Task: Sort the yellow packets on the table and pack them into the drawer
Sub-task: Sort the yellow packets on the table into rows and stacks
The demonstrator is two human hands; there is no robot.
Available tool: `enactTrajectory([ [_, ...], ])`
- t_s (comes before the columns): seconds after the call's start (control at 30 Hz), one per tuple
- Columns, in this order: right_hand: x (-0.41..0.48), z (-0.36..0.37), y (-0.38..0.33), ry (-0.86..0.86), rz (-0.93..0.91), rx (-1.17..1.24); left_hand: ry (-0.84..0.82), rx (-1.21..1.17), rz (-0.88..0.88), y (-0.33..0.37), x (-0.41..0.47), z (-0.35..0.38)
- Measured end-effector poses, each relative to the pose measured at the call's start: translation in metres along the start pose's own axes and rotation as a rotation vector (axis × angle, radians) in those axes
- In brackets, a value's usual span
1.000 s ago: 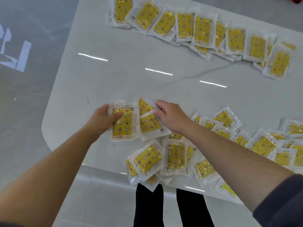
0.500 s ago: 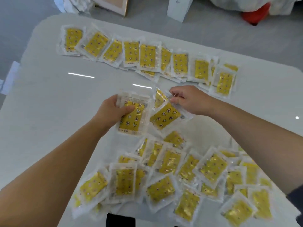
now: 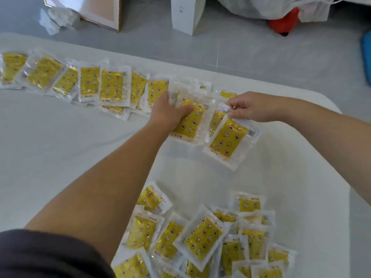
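Note:
My left hand grips a yellow packet in clear wrap, held above the white table near its far edge. My right hand pinches the top corner of a second yellow packet, with another packet partly hidden behind it. A tidy overlapping row of packets runs along the far side of the table; my hands reach its right end. A loose heap of packets lies at the near right. No drawer is in view.
Beyond the table, on the grey floor, stand a white box, a leaning framed panel, crumpled white paper and a red object under white sheeting. A blue thing shows at the right edge.
Both hands have carried their packets away from the near heap toward the right end of the far row. My view has tipped forward, so the floor beyond the table shows.

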State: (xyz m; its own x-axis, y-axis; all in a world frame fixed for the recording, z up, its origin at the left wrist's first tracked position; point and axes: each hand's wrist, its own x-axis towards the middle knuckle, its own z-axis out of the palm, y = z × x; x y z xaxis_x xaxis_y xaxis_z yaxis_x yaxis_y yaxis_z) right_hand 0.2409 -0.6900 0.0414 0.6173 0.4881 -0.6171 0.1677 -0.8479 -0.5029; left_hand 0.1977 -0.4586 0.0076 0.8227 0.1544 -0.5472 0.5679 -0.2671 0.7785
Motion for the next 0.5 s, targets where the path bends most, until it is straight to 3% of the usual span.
enactTrajectory([
  [0.13,0.014,-0.012,0.033,0.064,0.086,-0.108,0.032,0.108,0.035,0.018,0.022,0.035],
  [0.4,0.044,0.011,0.07,0.451,0.335,-0.185,0.247,0.228,0.159,0.008,0.041,0.06],
  [0.5,0.046,0.02,0.067,0.542,0.336,-0.198,0.251,0.526,0.199,0.004,0.046,0.065],
])
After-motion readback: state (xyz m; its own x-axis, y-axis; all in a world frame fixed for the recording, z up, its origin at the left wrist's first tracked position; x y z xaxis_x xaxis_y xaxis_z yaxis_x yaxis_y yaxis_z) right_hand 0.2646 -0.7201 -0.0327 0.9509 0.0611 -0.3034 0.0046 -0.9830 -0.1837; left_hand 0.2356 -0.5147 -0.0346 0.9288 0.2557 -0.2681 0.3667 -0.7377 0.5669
